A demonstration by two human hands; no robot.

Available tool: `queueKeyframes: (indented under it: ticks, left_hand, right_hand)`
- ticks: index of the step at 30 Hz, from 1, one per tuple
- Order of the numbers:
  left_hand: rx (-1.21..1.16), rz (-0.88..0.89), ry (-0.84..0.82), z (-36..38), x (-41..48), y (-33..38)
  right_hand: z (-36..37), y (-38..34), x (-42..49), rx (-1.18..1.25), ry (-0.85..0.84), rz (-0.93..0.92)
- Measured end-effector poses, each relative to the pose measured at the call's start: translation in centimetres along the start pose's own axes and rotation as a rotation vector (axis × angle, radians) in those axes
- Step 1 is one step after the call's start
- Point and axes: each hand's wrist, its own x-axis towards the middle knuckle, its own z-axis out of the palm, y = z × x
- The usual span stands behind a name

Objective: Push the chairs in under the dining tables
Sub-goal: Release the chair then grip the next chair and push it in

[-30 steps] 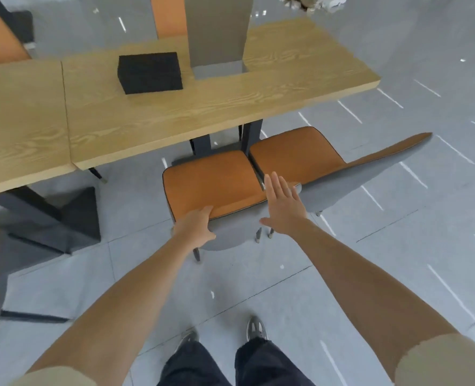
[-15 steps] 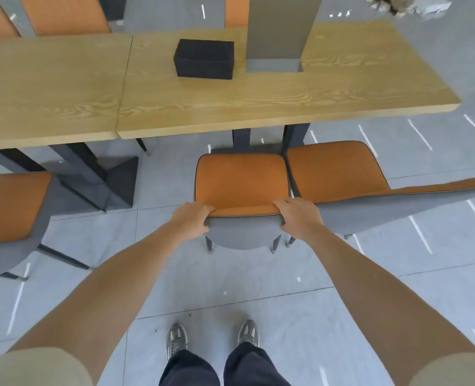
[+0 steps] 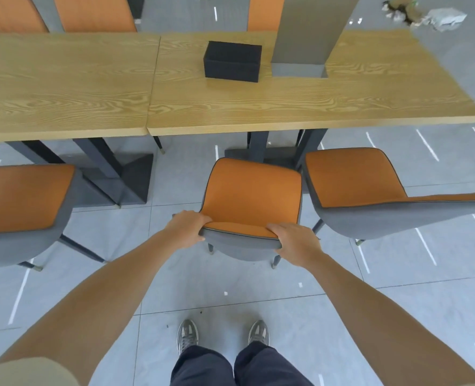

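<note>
An orange chair with a grey shell [image 3: 251,196] stands in front of me, facing the right wooden table [image 3: 300,107]. Its seat lies just short of the table's front edge. My left hand [image 3: 187,229] grips the left end of the backrest top, and my right hand [image 3: 296,243] grips the right end. A second orange chair [image 3: 353,176] stands close on its right, turned sideways. A third orange chair [image 3: 19,199] stands at the left, before the left wooden table [image 3: 63,87].
A black box [image 3: 232,61] and a grey upright block [image 3: 308,32] rest on the right table. Dark table bases [image 3: 130,176] stand underneath. More orange chairs [image 3: 91,15] line the far side. Grey tiled floor [image 3: 230,288] surrounds my feet; rubble [image 3: 425,15] lies far right.
One second ago my right hand hovered open above the backrest; it has since closed on the rim. The view has swung left and squared up to the table, showing the left chair.
</note>
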Motion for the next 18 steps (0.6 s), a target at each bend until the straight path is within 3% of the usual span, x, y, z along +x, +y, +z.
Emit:
queueKeyframes:
  ticks: [18]
  left_hand:
    - [-0.105, -0.222, 0.062, 1.9, -10.6, -17.5]
  right_hand:
    - [1.4, -18.5, 8.0, -0.061, -0.067, -0.222]
